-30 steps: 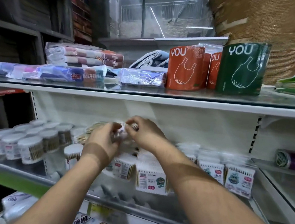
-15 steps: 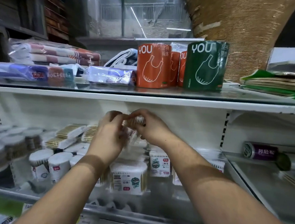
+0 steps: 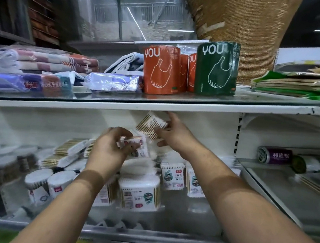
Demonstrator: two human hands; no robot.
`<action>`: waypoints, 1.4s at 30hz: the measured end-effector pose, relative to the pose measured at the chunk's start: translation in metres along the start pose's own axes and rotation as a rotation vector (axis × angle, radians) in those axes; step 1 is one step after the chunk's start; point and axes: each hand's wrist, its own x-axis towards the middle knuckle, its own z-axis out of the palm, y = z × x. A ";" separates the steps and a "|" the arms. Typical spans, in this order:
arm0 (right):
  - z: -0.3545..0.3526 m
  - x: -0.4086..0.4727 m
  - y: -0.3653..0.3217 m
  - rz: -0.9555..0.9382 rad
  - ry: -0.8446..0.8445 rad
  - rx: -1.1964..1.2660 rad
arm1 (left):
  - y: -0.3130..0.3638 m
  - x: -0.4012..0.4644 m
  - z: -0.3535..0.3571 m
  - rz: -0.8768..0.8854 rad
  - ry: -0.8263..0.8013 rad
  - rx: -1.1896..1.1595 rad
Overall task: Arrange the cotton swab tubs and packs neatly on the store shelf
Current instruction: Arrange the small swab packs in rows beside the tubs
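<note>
Near edge of the shelf (image 3: 165, 235): upright cotton swab pack (image 3: 140, 193) at centre front, white label with a small cartoon figure; print too blurred to read. Left of it, round tubs (image 3: 39, 177) with white lids, standing close together.

Mid-shelf: left hand (image 3: 110, 152) curls round a flat pack (image 3: 134, 145), thumb and fingers pinching its top edge above the stacked packs. Right hand (image 3: 173, 136), just right and higher, holds a second pack (image 3: 151, 125) tilted, close under the upper shelf; the hold looks loose, with the forefinger out straight.

Handling, as a judgement: packs are light, film-wrapped, probably slick; sticks inside give stiffness lengthwise, so hold by the short ends or flat faces, not the cotton tips. Tubs are rigid; take round the wall.

Far right, lying down: purple roll (image 3: 276, 155) with Chinese characters.

Upper shelf: orange rolls (image 3: 160, 69) and green roll (image 3: 217, 68), both marked "YOU" with a bag outline.
</note>
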 end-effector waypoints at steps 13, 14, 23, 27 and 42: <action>0.080 -0.015 -0.016 -0.165 0.017 -0.057 | -0.038 0.013 -0.065 -0.562 -0.113 -0.814; 0.088 -0.017 -0.019 -0.145 -0.020 -0.060 | -0.044 0.012 -0.071 -0.566 -0.122 -0.838; 0.158 -0.038 -0.034 0.021 0.022 0.210 | -0.076 0.001 -0.117 -0.485 -0.213 -0.903; 0.161 -0.041 -0.029 0.136 0.139 0.132 | -0.085 -0.001 -0.121 -0.462 -0.199 -0.805; 0.133 -0.077 -0.030 0.172 0.329 0.084 | -0.074 -0.006 -0.123 -0.393 -0.313 -0.814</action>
